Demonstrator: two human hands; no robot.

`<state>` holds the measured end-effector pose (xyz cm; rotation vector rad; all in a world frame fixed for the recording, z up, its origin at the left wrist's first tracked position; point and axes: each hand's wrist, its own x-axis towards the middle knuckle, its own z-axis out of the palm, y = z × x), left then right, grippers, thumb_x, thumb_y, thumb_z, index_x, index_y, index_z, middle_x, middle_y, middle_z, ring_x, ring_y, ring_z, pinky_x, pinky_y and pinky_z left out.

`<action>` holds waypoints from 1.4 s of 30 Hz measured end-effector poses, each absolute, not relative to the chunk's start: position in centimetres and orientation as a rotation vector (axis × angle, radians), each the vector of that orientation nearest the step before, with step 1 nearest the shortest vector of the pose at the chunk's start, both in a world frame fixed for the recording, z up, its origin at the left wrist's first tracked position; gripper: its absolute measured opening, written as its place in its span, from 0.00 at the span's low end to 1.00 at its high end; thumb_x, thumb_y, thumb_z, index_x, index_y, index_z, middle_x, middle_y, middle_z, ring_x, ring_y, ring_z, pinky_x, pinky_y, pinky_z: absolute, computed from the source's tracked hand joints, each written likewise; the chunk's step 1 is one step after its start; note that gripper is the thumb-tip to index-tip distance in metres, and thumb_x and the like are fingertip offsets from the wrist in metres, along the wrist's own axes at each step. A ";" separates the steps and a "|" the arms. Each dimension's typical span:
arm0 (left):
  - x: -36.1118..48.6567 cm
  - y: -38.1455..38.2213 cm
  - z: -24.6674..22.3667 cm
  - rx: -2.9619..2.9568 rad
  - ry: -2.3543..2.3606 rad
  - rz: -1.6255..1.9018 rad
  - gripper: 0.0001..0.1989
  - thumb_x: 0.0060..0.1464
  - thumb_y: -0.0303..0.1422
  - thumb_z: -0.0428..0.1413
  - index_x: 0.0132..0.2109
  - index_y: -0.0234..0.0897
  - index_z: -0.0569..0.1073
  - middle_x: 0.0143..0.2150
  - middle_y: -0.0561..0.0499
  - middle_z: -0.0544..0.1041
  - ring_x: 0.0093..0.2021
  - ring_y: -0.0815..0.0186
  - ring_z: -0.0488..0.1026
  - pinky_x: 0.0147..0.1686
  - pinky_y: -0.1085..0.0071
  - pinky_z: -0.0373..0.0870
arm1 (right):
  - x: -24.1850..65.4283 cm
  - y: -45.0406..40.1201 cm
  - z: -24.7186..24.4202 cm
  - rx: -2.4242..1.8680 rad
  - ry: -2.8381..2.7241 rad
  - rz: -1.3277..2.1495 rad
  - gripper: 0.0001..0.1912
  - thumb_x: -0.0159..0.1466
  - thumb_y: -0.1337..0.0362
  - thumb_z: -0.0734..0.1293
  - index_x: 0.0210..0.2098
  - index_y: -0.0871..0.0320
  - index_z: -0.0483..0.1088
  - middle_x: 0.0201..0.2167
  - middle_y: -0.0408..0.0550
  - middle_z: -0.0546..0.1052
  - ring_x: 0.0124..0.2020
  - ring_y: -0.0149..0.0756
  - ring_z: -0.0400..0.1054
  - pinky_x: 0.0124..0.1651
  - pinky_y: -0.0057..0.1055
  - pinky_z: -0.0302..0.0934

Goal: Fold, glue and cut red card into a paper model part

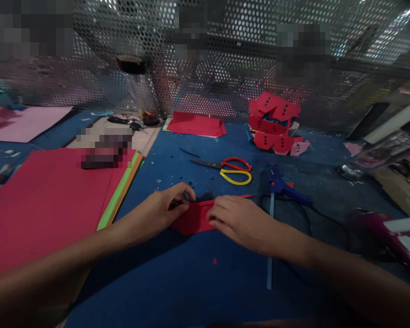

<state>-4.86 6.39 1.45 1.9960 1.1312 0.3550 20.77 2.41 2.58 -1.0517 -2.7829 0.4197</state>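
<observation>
A folded strip of red paper (197, 217) lies on the blue table between my hands. My left hand (169, 206) pinches its left end between thumb and fingers. On its right part rests my right hand (237, 221), fingers bent together and pressing on the paper. A thin red point of the paper sticks out beyond the right hand. Just behind are scissors (225, 167) with one red and one yellow handle. A tiny red scrap (215, 260) lies in front of the strip.
A blue glue gun (289, 187) with a long glue stick and cable lies at the right. Large coloured sheets (64, 196) are stacked at the left. Behind stand red strips (196, 124), cut red pieces (276, 123), a jar (140, 91) and a perforated metal screen.
</observation>
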 end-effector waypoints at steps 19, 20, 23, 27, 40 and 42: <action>-5.1 6.1 0.3 2.411 0.926 0.355 0.27 0.60 0.19 0.42 0.50 0.42 0.82 0.49 0.47 0.78 0.42 0.67 0.78 0.42 0.72 0.71 | 21.9 3.8 3.3 -1.114 -2.695 0.265 0.11 0.76 0.63 0.61 0.47 0.58 0.75 0.43 0.50 0.77 0.46 0.39 0.70 0.51 0.36 0.64; -5.1 6.2 0.3 2.418 0.932 0.358 0.27 0.60 0.18 0.42 0.50 0.42 0.83 0.49 0.47 0.78 0.42 0.66 0.78 0.42 0.72 0.71 | 22.3 4.4 3.6 -1.168 -2.631 0.224 0.11 0.75 0.64 0.61 0.47 0.58 0.75 0.43 0.50 0.77 0.47 0.40 0.71 0.52 0.37 0.64; -5.3 6.3 0.2 2.418 0.931 0.376 0.28 0.59 0.18 0.43 0.51 0.44 0.83 0.48 0.47 0.78 0.42 0.65 0.78 0.41 0.71 0.72 | 23.6 6.5 4.4 -1.375 -2.518 -0.010 0.10 0.74 0.65 0.62 0.47 0.60 0.75 0.46 0.54 0.78 0.51 0.44 0.70 0.54 0.40 0.64; -5.4 6.4 0.0 2.397 0.950 0.393 0.28 0.59 0.19 0.43 0.52 0.45 0.82 0.50 0.47 0.78 0.44 0.65 0.79 0.43 0.70 0.72 | 25.0 9.5 4.0 -1.596 -2.606 -0.253 0.12 0.73 0.65 0.63 0.49 0.63 0.75 0.47 0.58 0.77 0.49 0.48 0.71 0.52 0.41 0.64; -5.9 6.4 1.0 2.263 1.009 0.385 0.27 0.60 0.21 0.43 0.49 0.46 0.83 0.46 0.48 0.78 0.44 0.65 0.78 0.43 0.71 0.71 | 25.3 14.8 3.8 -1.711 -2.727 0.099 0.11 0.64 0.61 0.70 0.44 0.57 0.77 0.43 0.52 0.79 0.40 0.41 0.75 0.39 0.31 0.62; -6.0 6.4 1.4 2.232 1.031 0.381 0.26 0.61 0.23 0.42 0.49 0.45 0.84 0.47 0.48 0.79 0.45 0.64 0.78 0.44 0.69 0.72 | 25.6 15.1 3.7 -1.739 -2.667 0.107 0.12 0.62 0.60 0.71 0.43 0.58 0.77 0.42 0.53 0.79 0.39 0.41 0.75 0.37 0.31 0.62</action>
